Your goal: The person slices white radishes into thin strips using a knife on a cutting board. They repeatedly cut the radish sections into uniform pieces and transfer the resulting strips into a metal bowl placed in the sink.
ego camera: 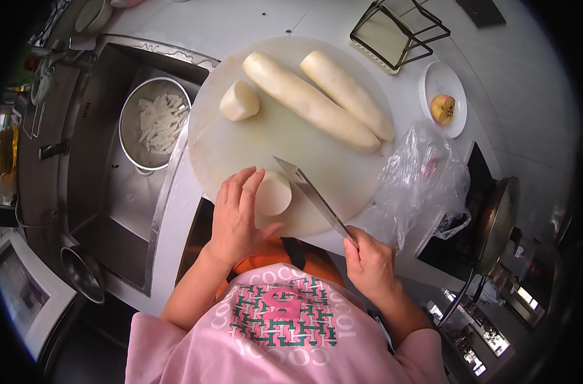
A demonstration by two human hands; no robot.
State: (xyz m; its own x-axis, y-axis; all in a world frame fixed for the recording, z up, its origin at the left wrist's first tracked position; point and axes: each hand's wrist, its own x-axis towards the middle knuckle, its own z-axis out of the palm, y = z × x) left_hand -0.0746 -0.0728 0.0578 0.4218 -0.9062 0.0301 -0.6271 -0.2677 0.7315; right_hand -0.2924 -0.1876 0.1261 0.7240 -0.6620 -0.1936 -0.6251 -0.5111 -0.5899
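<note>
On a round white cutting board (pixel 214 139) lie two long peeled white radishes (pixel 310 101) (pixel 346 93) and a short radish piece (pixel 239 101). My left hand (pixel 238 211) is beside another thick radish piece (pixel 274 193) near the board's front edge, its fingers spread at the left side of the piece; whether they touch it is unclear. The handle of a kitchen knife (pixel 315 197) is gripped in my right hand (pixel 370 261). Its blade slants up and left, just right of that piece.
At left, a steel sink (pixel 128 192) holds a metal pot (pixel 123 137) with cut white strips (pixel 162 125). A crumpled plastic bag (pixel 416 177) touches the board's right side. Beyond are a white plate (pixel 426 91) with a cut apple (pixel 442 108), a black rack (pixel 406 36) and a wok (pixel 498 225).
</note>
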